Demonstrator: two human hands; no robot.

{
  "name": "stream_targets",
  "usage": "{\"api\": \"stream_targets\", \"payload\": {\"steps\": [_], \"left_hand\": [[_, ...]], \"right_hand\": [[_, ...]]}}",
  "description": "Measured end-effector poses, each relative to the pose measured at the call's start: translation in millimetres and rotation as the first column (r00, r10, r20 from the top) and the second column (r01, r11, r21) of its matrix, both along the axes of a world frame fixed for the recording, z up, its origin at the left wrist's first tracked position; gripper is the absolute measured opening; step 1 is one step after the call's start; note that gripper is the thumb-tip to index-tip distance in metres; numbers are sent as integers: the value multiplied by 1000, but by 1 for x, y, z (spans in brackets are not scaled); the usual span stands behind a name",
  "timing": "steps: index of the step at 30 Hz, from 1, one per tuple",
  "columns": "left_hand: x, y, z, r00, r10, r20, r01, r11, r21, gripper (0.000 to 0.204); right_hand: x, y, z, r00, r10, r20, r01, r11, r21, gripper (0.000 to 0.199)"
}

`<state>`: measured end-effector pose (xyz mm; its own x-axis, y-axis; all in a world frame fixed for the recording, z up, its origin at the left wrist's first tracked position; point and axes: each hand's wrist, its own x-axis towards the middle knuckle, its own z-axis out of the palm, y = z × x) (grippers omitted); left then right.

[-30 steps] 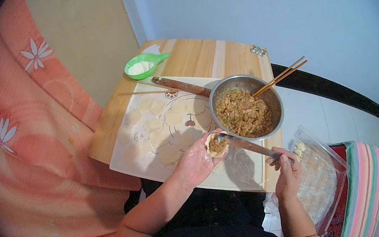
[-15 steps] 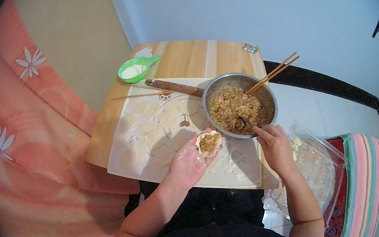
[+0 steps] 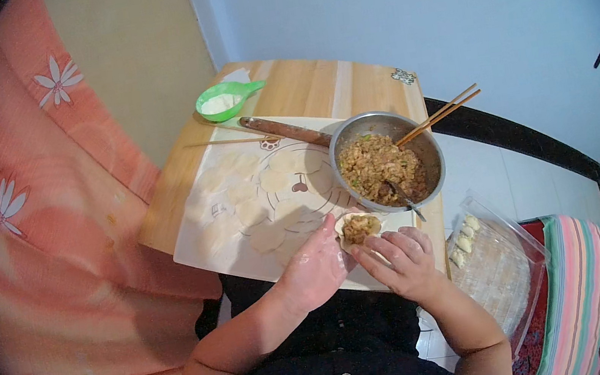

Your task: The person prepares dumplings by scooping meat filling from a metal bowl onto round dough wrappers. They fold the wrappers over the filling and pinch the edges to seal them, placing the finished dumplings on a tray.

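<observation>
Fingers (image 3: 393, 247) of right hand (image 3: 401, 261) curl loosely, touching dumpling wrapper (image 3: 358, 227) with filling, which I see cupped in left hand (image 3: 319, 265) over mat's near edge. Metal bowl (image 3: 388, 160) of filling with spoon (image 3: 403, 198) just behind, chopsticks (image 3: 437, 114) on rim. Rolling pin (image 3: 284, 130) at mat's far edge.

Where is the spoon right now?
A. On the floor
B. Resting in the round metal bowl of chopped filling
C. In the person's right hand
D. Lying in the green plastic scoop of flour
B. The spoon leans in the round metal bowl with its tip in the brown chopped filling, and nobody holds it: both the left hand and the right hand are at the round filled dumpling wrapper.
</observation>
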<state>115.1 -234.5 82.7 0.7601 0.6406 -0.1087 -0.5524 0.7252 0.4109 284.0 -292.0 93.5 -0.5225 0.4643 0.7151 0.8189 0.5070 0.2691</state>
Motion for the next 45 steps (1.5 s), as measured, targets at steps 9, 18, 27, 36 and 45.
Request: {"api": "stream_targets", "payload": {"steps": [9, 18, 27, 36, 45], "left_hand": [[-8, -7, 4, 998, -40, 55, 40, 999, 6, 45], [-19, -20, 17, 986, -50, -156, 96, 947, 308, 59], [-21, -23, 22, 835, 200, -513, 269, 666, 696, 58], [-24, -17, 28, 832, 261, -490, 222, 653, 724, 45], [-22, -18, 31, 847, 297, -441, 155, 656, 739, 39]], "right_hand": [[-6, -3, -4, 936, 28, -350, -81, 987, -140, 17], [-27, -15, -7, 601, -121, -790, -211, 929, -303, 14], [-29, -14, 1, 535, -121, -836, -291, 903, -317, 15], [-26, -25, -14, 94, -112, -989, -508, 849, -144, 39], [-27, -28, -14, 0, -359, -934, -708, 659, -253, 36]]}}
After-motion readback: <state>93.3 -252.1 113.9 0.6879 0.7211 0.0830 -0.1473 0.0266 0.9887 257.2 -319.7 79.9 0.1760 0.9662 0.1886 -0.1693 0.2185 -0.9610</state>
